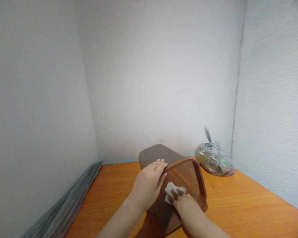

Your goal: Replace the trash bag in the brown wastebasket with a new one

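Note:
My left hand point(147, 185) grips the near-left rim of a brown plastic lid point(187, 173), which stands tilted on the table. My right hand point(185, 203) presses a crumpled white cloth point(172, 192) against the inner face of the lid. Part of the lid's lower half is hidden behind both hands. Just beyond it lies a taupe plastic container point(155, 154), touching the lid's far side and partly hidden by it and my left hand.
An orange wooden table point(240, 201) meets white walls on the left and right. A knotted clear plastic bag point(213, 160) holding mixed contents sits in the far right corner. A long grey folded sheet point(67, 201) leans along the left wall.

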Demonstrator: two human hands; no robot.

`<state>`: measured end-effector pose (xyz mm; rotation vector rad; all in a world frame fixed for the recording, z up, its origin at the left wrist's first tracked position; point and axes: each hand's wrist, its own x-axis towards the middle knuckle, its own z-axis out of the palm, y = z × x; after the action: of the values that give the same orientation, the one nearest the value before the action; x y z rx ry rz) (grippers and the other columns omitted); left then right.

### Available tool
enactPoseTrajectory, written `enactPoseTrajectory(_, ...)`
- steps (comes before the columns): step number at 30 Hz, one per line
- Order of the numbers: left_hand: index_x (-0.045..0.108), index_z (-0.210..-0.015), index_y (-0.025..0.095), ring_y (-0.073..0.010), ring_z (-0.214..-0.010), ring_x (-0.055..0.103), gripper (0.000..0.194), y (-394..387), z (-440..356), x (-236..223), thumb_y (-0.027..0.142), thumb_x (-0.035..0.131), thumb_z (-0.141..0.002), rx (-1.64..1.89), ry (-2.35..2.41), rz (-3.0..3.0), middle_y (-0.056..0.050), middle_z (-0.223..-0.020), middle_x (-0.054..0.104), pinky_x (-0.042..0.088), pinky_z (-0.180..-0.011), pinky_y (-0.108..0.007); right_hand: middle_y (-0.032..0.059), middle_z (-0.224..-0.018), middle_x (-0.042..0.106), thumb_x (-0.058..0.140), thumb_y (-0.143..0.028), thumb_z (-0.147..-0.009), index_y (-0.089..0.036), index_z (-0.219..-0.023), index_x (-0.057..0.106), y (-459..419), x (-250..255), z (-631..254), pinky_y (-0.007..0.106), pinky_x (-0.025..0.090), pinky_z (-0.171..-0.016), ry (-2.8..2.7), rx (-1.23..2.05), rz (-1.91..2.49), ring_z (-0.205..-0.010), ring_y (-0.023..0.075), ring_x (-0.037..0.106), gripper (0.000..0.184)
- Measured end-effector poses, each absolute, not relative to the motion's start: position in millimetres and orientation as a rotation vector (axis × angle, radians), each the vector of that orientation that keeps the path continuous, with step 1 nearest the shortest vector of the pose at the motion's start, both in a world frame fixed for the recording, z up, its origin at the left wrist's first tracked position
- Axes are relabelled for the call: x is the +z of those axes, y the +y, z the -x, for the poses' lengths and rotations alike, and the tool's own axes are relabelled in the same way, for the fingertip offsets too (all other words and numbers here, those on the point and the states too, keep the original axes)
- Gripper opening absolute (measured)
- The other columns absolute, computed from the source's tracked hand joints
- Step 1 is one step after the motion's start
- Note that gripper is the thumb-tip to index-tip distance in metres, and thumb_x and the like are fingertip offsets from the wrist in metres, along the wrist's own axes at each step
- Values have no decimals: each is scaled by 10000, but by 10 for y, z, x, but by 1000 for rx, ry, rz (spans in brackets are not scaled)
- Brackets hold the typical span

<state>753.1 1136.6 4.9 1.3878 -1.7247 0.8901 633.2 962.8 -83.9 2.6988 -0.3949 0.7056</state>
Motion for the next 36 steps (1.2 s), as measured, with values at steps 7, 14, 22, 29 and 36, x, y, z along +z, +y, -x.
enactPoseTrajectory(7,575,-1274,200,-212,-1289,580,317,11374,-7572,20,164,457,-981,867,-1679,-1337,-97,-1383,619,495,-1098,-413,114,-1346,638,473,-41,-818,-223,-1338,625,10120,-729,-5594,429,539,-987,-287,796,-2706,-1155,308,649,572)
enactPoseTrajectory(14,545,-1329,239,-209,-1290,579,354,11453,-7667,-56,199,449,-991,833,-1635,-1302,-78,-1397,610,496,-1094,-415,144,-1513,470,433,-117,-971,-192,-1493,433,10224,-19,-5471,533,418,-1093,-29,1368,-2026,-1429,321,359,528)
enactPoseTrajectory(22,540,-1354,267,-196,-1315,555,360,11621,-7796,-183,265,449,-1006,743,-1527,-1306,-48,-1423,590,465,-1122,-409,165,-1331,550,429,-220,-954,-192,-1201,667,9611,-347,-5600,484,479,-1007,-350,1485,-2355,-1208,320,522,344)
enactPoseTrajectory(29,537,-1370,266,-192,-1349,517,368,11571,-7828,-366,302,441,-1017,646,-1365,-1242,-52,-1442,572,413,-1160,-425,75,-947,604,399,-429,-988,-240,-1173,551,9502,-847,-5683,378,539,-749,-538,1678,-2959,-821,219,621,305)
enactPoseTrajectory(36,546,-1365,239,-212,-1357,505,378,11447,-7766,-511,328,459,-1008,545,-1100,-1128,-77,-1434,575,374,-1172,-443,-40,-670,535,427,-566,-931,-245,-1085,465,9807,-1218,-6206,263,435,-501,-592,1644,-3509,-564,166,557,358)
